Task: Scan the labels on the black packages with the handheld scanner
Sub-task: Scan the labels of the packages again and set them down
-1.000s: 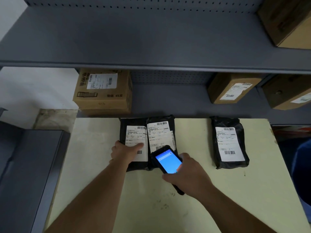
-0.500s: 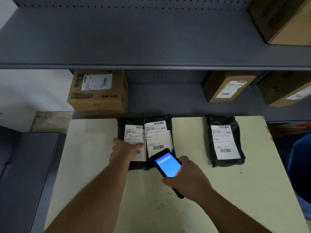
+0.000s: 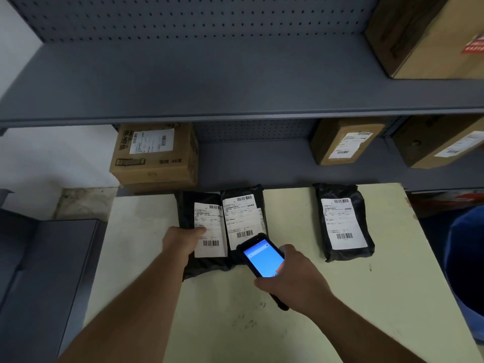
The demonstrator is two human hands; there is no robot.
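Three black packages with white barcode labels lie on a pale green table point(image 3: 327, 310). My left hand point(image 3: 182, 241) grips the left edge of the left package point(image 3: 201, 231), thumb on its label. The middle package point(image 3: 243, 218) overlaps it on the right. My right hand point(image 3: 293, 281) holds the black handheld scanner point(image 3: 262, 258), its blue screen lit, with the scanner's head over the lower end of the middle package just below the bottom barcode. The third package point(image 3: 343, 221) lies apart to the right, untouched.
A grey metal shelf point(image 3: 235, 95) hangs over the table's far edge. Cardboard boxes stand on the lower shelf: one at left point(image 3: 154, 155), two at right point(image 3: 345, 142). A larger box point(image 3: 429, 35) sits top right. A grey surface point(image 3: 39, 271) is left, a blue object point(image 3: 466, 271) right.
The scanner and my right hand have drawn slightly back toward me, uncovering the middle label's bottom barcode. My left hand stays on the left package. The camera view has tilted upward.
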